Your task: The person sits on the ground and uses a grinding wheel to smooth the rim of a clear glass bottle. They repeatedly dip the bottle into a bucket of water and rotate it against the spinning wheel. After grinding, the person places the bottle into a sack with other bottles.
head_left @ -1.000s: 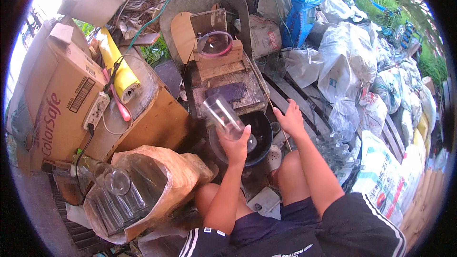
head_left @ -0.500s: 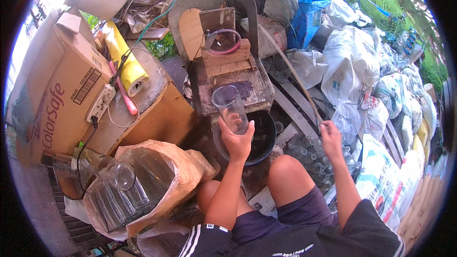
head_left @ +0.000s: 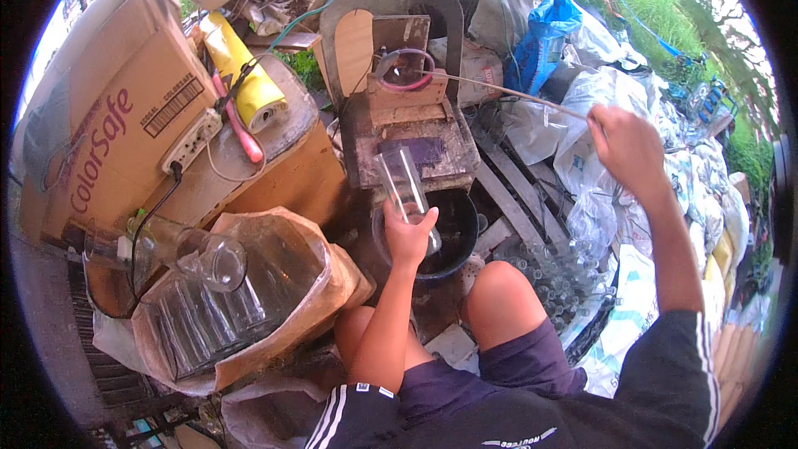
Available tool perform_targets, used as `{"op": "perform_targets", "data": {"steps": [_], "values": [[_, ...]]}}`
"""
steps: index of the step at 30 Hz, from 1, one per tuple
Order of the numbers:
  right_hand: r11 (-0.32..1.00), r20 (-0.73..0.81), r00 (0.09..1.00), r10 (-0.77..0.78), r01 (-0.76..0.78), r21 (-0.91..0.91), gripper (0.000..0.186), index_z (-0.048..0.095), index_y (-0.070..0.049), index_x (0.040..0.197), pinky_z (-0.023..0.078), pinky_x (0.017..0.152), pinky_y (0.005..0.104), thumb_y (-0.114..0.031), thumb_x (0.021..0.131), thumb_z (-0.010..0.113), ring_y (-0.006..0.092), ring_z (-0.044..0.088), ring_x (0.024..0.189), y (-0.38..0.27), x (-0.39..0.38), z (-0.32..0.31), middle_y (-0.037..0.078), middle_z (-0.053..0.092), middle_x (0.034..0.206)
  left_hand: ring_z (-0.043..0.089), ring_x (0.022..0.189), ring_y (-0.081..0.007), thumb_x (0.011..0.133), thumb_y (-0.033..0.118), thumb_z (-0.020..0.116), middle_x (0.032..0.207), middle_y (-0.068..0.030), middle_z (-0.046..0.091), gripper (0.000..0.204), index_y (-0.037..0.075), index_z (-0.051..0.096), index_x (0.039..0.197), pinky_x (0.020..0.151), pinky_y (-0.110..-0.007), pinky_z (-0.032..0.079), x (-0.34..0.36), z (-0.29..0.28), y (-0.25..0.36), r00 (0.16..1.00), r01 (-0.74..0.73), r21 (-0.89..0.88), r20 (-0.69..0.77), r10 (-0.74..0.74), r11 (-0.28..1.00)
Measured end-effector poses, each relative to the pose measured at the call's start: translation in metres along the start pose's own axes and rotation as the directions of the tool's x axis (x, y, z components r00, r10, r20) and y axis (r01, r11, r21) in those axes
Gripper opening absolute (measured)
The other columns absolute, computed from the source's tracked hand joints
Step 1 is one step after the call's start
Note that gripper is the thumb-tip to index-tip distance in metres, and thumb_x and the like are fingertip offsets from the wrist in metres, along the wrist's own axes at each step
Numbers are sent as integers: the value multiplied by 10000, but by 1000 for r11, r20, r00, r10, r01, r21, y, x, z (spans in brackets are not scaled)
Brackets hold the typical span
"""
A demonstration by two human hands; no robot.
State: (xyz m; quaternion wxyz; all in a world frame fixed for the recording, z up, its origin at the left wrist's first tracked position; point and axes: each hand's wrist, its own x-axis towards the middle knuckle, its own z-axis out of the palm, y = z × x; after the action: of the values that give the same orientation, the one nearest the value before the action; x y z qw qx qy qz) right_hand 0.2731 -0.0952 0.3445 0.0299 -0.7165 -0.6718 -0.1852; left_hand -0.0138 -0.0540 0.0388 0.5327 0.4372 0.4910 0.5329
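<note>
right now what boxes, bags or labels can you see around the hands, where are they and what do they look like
Big brown cardboard box: far left, tilted, red lettering and a dark barcode patch.
Yellow roll: on the wooden board right of that box, cylinder with a pale end.
Blue plastic bag: top, right of the grey stand, crumpled.
White plastic sacks: right, beneath the right hand, creased.
Tan plastic-lined sack: lower left, open, holding clear glass bottles.

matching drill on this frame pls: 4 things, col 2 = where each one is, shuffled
1. clear glass tube
2. thin rod
3. power strip
4. black bowl

a. on the cardboard box
b. in the left hand
c. under the left hand
d. end held in the right hand

Pairs: 1-b, 2-d, 3-a, 4-c
</note>
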Motion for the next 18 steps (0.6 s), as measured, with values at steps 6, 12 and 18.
{"op": "perform_targets", "data": {"steps": [6, 12, 18], "values": [[956, 25, 976, -217, 217, -196, 166, 720, -97, 948, 581, 764, 524, -240, 949, 636, 382, 727, 907, -17, 94, -20, 156, 730, 914, 639, 916, -167, 777, 102, 900, 1140, -87, 637, 897, 60, 404, 1523, 838, -345, 561, 4, -6, -3, 995, -96, 32, 25, 95, 995], [933, 177, 963, -202, 244, -265, 182, 783, -111, 990, 611, 834, 493, -183, 884, 654, 357, 752, 1004, -46, 164, -13, 149, 775, 1029, 614, 1003, -179, 783, 49, 886, 1195, -91, 608, 877, 56, 403, 1515, 901, -346, 539, 2, -6, 12, 981, -192, 139, 44, 188, 971], [988, 154, 985, -78, 97, -124, 184, 729, -82, 965, 577, 780, 544, -239, 944, 637, 404, 732, 912, -54, 112, 12, 183, 747, 947, 637, 958, -189, 770, 70, 886, 1183, -108, 643, 874, 44, 417, 1508, 882, -348, 558, 2, -8, 10, 976, -211, 155, -14, 216, 965]]}}
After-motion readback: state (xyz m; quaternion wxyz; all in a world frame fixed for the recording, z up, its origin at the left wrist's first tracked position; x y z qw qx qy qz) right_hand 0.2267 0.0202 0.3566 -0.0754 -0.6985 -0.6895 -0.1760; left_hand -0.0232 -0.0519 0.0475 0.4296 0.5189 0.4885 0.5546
